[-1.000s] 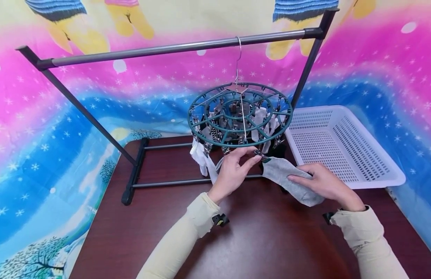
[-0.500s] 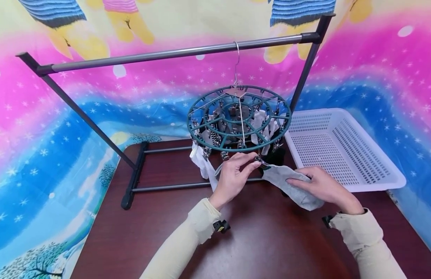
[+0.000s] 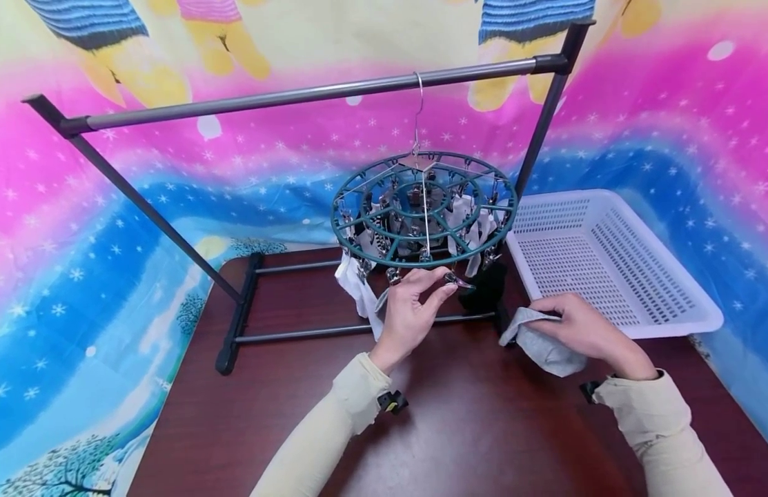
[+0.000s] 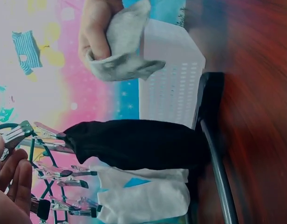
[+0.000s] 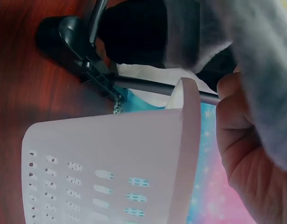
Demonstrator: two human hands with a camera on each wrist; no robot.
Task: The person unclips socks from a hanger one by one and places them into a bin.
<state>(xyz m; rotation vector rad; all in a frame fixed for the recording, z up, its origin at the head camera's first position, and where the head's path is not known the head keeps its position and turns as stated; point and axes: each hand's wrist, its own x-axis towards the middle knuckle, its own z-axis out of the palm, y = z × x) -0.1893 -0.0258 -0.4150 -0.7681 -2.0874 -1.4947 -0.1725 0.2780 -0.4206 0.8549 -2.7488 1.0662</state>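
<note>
My left hand (image 3: 410, 314) pinches a metal clip (image 3: 459, 281) at the front of a round green sock hanger (image 3: 415, 264). In the left wrist view that clip (image 4: 17, 134) has nothing between its jaws. My right hand (image 3: 585, 335) grips a grey sock (image 3: 545, 348), which droops from the fingers, apart from the clip. Close in the right wrist view, the same sock (image 5: 269, 88) covers part of the hand. A black sock (image 3: 488, 286) hangs from the hanger between my hands. White socks (image 4: 143, 203) hang beside it in the left wrist view.
The hanger hooks over the bar (image 3: 297, 91) of a grey metal rack. A white perforated basket (image 3: 660, 328) stands right of the rack, behind my right hand. Both stand on a dark red-brown table (image 3: 458, 414). A printed cloth (image 3: 284, 152) covers the wall behind.
The grey sock has come out of the clip, and its freed end now flops down by my right hand. My left hand still pinches the clip, in nearly the same place.
</note>
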